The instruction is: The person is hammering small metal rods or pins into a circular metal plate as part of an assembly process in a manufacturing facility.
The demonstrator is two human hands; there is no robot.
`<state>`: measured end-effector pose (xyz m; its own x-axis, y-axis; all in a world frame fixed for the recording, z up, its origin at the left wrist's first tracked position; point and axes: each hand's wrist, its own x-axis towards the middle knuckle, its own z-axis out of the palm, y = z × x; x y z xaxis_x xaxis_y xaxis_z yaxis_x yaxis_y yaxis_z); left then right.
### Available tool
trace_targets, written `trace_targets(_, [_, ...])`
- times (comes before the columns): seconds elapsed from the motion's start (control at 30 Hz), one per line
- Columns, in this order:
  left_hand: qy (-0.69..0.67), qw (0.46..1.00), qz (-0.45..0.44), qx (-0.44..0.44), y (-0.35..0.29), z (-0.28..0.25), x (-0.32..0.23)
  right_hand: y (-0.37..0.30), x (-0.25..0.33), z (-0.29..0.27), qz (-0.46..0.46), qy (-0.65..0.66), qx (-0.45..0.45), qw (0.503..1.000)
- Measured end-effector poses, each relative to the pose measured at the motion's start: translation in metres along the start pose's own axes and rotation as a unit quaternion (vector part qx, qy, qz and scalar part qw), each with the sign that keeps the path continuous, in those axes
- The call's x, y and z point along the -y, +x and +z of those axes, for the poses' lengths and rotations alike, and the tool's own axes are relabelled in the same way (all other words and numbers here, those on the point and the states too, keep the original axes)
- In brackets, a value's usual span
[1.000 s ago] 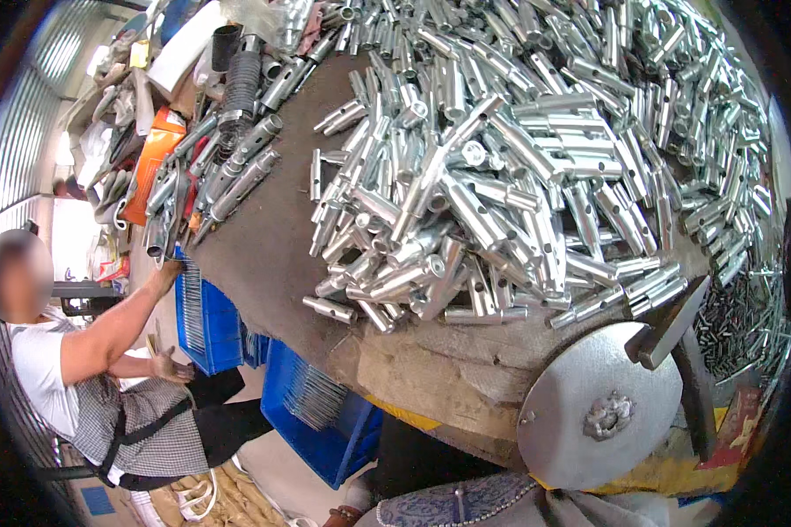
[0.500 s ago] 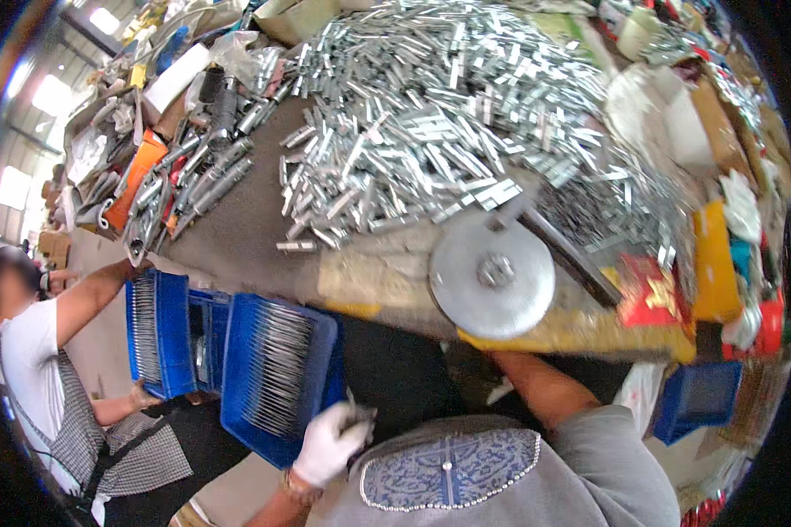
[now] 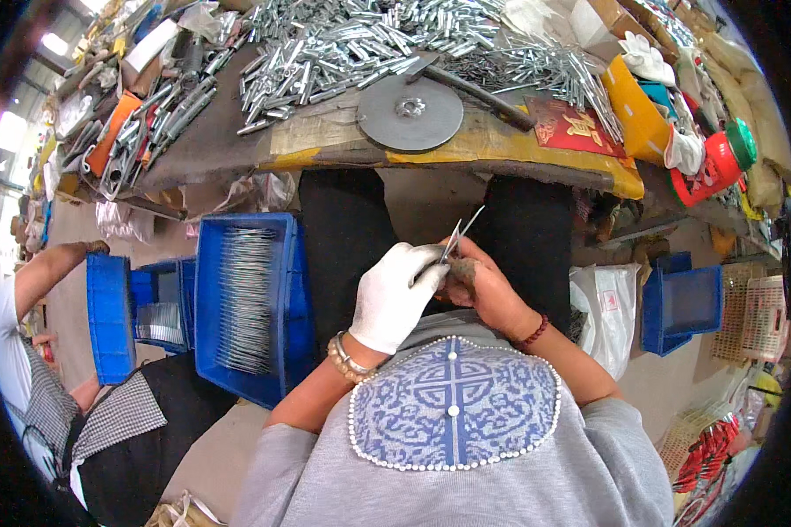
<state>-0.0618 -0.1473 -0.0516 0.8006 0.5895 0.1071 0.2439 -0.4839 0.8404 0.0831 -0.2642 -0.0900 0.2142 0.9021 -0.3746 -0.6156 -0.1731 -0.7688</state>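
Note:
My left hand (image 3: 395, 294), in a white glove, is closed on a thin pointed metal rod (image 3: 453, 239) above my lap. Right against it, my right hand (image 3: 490, 294) has its fingers closed around another slender metal rod (image 3: 473, 219). Dark coverings show on some of the right fingers. Both rods stick up from between the hands, and their lower ends are hidden by the fingers. To the left of my left arm stands a blue bin (image 3: 246, 221), holding a neat row of thin metal rods (image 3: 248, 303).
On the table ahead lie a heap of short metal pieces (image 3: 325, 66), a round metal disc (image 3: 387, 123), a hammer (image 3: 479, 97) and a red packet (image 3: 564, 127). A co-worker (image 3: 119, 413) sits left beside more blue bins (image 3: 110, 316). Another blue bin (image 3: 690, 303) is at right.
The view has tipped down toward my lap. My left hand has come away from beside the blue bin. My right hand, earlier hidden beneath the table edge, now meets it in the middle.

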Motion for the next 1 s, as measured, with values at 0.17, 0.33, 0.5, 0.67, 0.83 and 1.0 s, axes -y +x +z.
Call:
trace_targets(0.17, [0.060, 0.998, 0.026, -0.013, -0.004, 0.006, -0.009, -0.008, -0.009, 0.002, 0.007, -0.004, 0.014, 1.000])
trace_targets(0.33, [0.132, 0.989, 0.054, -0.034, 0.005, 0.016, -0.005, -0.003, 0.008, 0.013, 0.008, -0.065, -0.038, 0.997])
trace_targets(0.5, [0.044, 0.997, 0.016, -0.064, 0.008, 0.008, -0.003, 0.003, 0.016, 0.010, -0.028, -0.064, -0.044, 0.997])
trace_targets(0.67, [0.033, 0.990, -0.040, -0.131, 0.018, 0.000, -0.003, 0.010, 0.043, 0.019, -0.051, -0.060, 0.014, 0.997])
trace_targets(0.83, [-0.291, 0.931, -0.219, 0.034, 0.032, -0.031, -0.010, 0.018, 0.064, 0.032, -0.097, -0.145, 0.046, 0.984])
trace_targets(1.0, [-0.295, 0.925, -0.229, 0.077, 0.046, -0.066, -0.018, 0.024, 0.087, 0.049, -0.133, -0.249, 0.055, 0.958])
